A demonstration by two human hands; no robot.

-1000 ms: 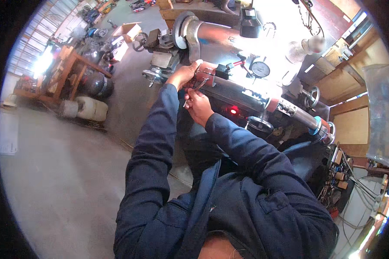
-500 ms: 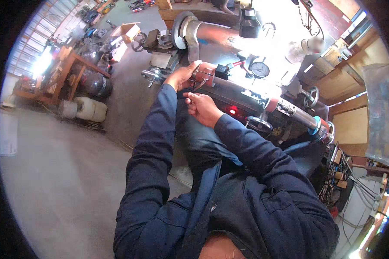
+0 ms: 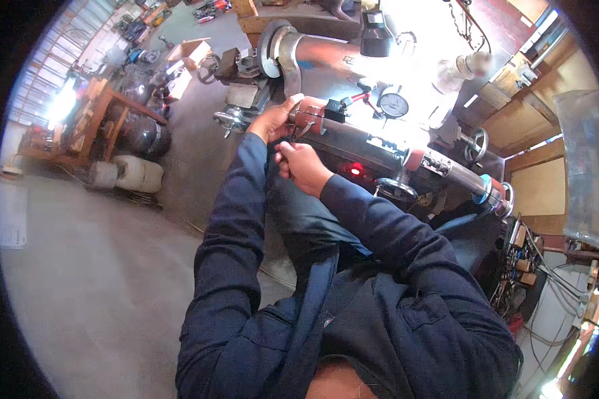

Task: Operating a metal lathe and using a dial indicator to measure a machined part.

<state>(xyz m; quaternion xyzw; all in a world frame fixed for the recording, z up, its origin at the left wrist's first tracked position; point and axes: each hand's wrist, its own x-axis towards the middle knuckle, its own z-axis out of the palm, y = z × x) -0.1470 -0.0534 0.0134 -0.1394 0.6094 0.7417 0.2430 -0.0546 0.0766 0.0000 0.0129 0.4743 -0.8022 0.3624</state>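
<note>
My left hand (image 3: 271,122) is wrapped against the left end of a red cylindrical housing (image 3: 311,113) on the machine's long bar, with its thumb along the top. Just below that housing, my right hand (image 3: 301,166) is closed, fingers curled inward. Whatever it may hold is hidden by the fingers. A thin bent metal piece (image 3: 304,130) shows between the housing and my right hand. On the machine bed, to the right of the housing, stands a round dial gauge (image 3: 393,104) with a red-and-black arm; a small black block (image 3: 335,110) sits beside it.
A dark lamp head (image 3: 376,36) hangs over the brightly lit machine. Handwheels stick out at the front (image 3: 397,189) and right (image 3: 476,145); a red light (image 3: 356,169) glows below the bar. On the left are a wooden rack (image 3: 106,123) and a whitish jug (image 3: 138,174).
The view has shifted slightly, so the machine sits a little further left. My right hand has turned slightly, its fingers curled tighter near the housing. My left hand stays on the housing.
</note>
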